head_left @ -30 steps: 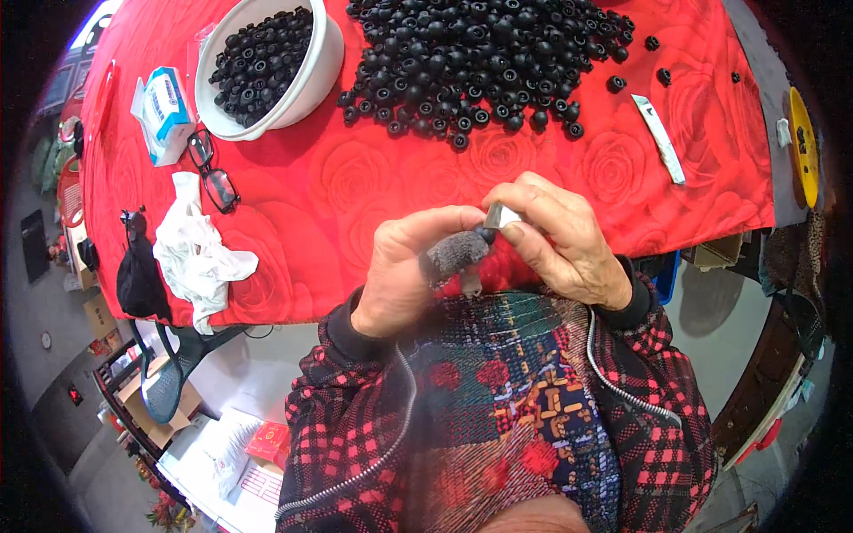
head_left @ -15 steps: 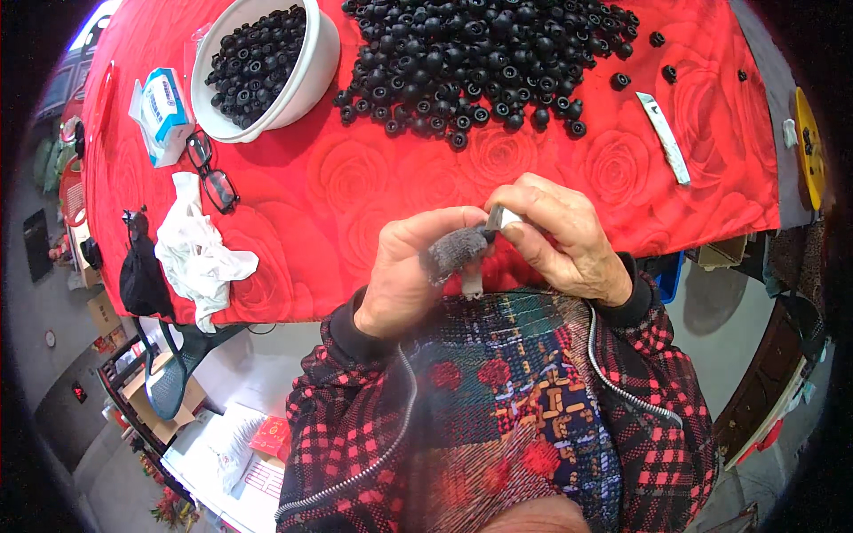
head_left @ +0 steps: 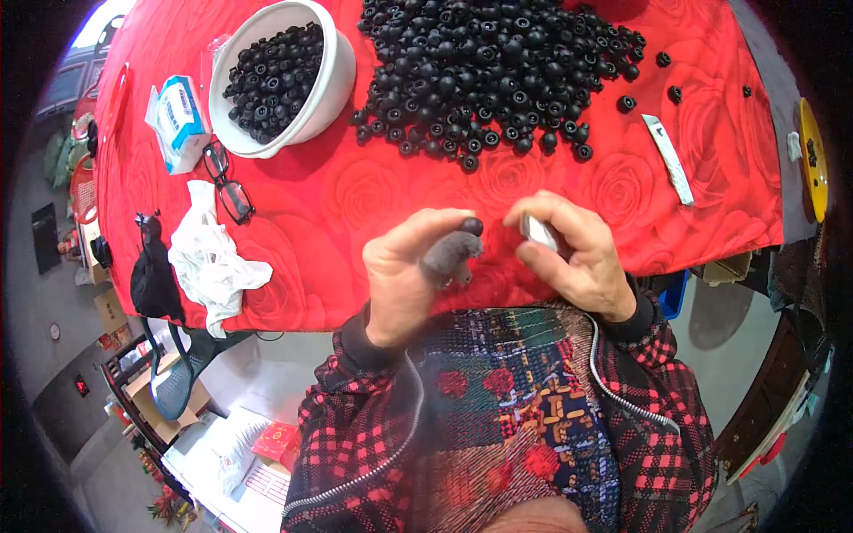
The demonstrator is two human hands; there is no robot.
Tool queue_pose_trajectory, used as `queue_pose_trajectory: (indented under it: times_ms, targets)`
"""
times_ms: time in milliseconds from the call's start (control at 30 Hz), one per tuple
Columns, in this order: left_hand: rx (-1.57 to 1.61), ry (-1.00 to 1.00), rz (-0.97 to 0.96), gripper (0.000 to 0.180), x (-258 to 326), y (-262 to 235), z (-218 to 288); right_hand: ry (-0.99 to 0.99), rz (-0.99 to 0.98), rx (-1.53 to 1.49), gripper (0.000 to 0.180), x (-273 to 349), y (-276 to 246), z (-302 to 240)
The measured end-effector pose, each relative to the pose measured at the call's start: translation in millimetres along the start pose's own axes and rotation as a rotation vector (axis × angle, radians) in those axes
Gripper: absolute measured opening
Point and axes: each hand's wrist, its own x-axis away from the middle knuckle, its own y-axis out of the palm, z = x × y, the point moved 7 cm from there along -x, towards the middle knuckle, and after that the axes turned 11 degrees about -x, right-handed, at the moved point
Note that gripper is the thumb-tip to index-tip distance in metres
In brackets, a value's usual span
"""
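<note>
My left hand (head_left: pixel 395 271) pinches a small round black plastic piece (head_left: pixel 473 227) between thumb and fingers. Fuzzy grey cloth (head_left: pixel 450 252) wraps a finger of that hand just below the piece. A short gap to the right, my right hand (head_left: pixel 586 258) is closed around a small blade with a white-wrapped grip (head_left: pixel 538 233); its cutting edge is hard to make out now. Beyond both hands, a big heap of similar black pieces (head_left: pixel 489 89) spreads over the red rose-patterned cloth (head_left: pixel 355 195). More of them fill a white bowl (head_left: pixel 339 89) at the far left.
Left of my hands lie black-framed glasses (head_left: pixel 235 201), a crumpled white cloth (head_left: pixel 213 266), a blue-and-white packet (head_left: pixel 180 120) and a black strapped item (head_left: pixel 153 275). A white-wrapped strip (head_left: pixel 668 160) and a few loose black pieces are at right. A yellow plate (head_left: pixel 812 160) stands beyond the table's right edge.
My right hand has drawn the blade away to the right from the black piece. The piece now shows at my left fingertips. The whole view has shifted slightly.
</note>
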Motion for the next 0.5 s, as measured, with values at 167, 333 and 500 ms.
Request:
queue_pose_trajectory:
  times_ms: [167,333,500]
  targets:
    - [-0.460,0.588,0.107,0.020,6.7,5.0,27.0,0.067,0.094,-0.082,0.025,-7.8,14.5,-0.2]
    - [0.168,0.068,-0.019,0.016,12.0,7.7,3.6,-0.099,0.045,0.017,0.022,-5.3,19.8,-6.1]
    - [0.322,-0.334,-0.375,0.017,13.7,9.2,-24.1,-0.385,-0.198,0.097,0.024,-2.1,30.2,-25.7]
